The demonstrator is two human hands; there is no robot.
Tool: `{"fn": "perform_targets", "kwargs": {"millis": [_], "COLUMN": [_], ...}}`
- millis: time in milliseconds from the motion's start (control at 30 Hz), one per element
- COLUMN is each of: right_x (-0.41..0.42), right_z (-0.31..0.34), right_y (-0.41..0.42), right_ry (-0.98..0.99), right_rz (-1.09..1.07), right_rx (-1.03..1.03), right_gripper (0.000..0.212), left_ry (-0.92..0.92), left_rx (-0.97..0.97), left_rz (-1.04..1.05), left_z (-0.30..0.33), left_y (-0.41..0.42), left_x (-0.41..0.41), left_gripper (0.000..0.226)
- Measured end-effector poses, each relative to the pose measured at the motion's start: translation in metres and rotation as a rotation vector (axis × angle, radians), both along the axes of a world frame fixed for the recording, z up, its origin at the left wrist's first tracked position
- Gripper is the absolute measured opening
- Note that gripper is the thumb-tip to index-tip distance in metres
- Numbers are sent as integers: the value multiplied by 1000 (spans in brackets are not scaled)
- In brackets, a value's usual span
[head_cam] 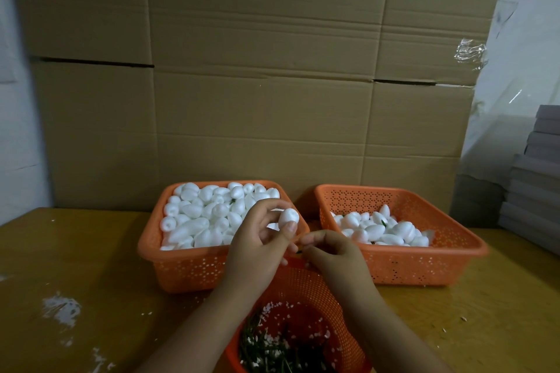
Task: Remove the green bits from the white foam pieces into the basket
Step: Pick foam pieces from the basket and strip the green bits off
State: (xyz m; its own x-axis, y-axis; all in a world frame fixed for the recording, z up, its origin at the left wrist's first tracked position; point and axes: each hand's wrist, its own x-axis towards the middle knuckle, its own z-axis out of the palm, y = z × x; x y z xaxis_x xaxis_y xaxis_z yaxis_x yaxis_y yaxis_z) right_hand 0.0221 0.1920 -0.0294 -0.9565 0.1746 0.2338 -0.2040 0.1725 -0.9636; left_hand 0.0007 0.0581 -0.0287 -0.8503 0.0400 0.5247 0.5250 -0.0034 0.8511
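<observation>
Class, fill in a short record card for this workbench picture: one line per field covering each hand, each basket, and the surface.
left hand: pinches a white foam piece
right hand: fingers curled, pinching something small and dark
left basket: heaped with foam pieces
right basket: partly filled with foam pieces
near basket: holds green bits and white crumbs
table: wooden, white flecks

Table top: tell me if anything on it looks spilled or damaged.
Yes. The wooden table has white scuffed patches at its left side where the surface looks worn or smeared. Small white crumbs lie scattered on it in front of the left basket, outside any container.
</observation>
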Motion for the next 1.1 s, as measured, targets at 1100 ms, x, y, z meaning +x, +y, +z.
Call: {"fn": "perform_targets", "kwargs": {"millis": [1100], "right_x": [0], "right_z": [-1], "right_y": [1], "right_ry": [13], "right_rz": [23], "right_rx": [-12], "right_gripper": [19], "left_ry": [10], "left_rx": [6], "left_rz": [-38], "left_z": [2], "left_y": [0], "left_x": [2], "left_gripper": [20]}}
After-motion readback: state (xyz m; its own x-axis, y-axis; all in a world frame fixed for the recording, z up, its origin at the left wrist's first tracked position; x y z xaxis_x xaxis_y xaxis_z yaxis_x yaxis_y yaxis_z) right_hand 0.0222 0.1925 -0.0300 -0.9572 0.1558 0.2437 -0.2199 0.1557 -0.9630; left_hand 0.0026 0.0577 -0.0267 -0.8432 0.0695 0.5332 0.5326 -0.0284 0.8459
